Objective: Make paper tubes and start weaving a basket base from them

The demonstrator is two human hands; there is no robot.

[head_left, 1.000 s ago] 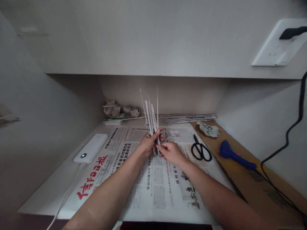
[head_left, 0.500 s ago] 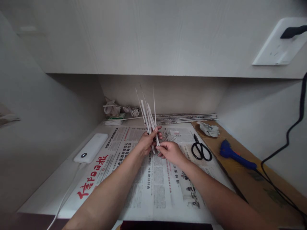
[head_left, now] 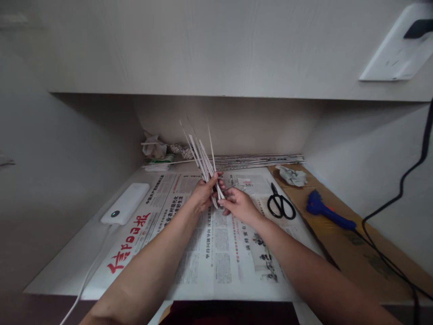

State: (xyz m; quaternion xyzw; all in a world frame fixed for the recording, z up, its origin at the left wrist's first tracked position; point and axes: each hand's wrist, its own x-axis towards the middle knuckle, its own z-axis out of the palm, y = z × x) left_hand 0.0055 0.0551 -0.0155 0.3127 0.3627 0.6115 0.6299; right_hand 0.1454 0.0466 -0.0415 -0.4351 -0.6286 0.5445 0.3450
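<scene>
l. hand (head_left: 204,194) fingers closed round the paper sticks (head_left: 204,158), tips fanned up, over the newspaper (head_left: 194,266); r. hand (head_left: 241,204) thumb & fingers pinch their lower ends (blk scissors (head_left: 281,207) nearby, to r.).

The sticks (head_left: 205,166) in my left grip (head_left: 202,195) look like matt rolled paper. Below me lies flat, matt newspaper (head_left: 218,266), beside dull brown cardboard (head_left: 323,232). The corded blue tool (head_left: 329,215) looks plastic, the white power bank (head_left: 128,201) smooth plastic; the panel (head_left: 203,49) facing me is smooth, faintly wood-grained.
</scene>
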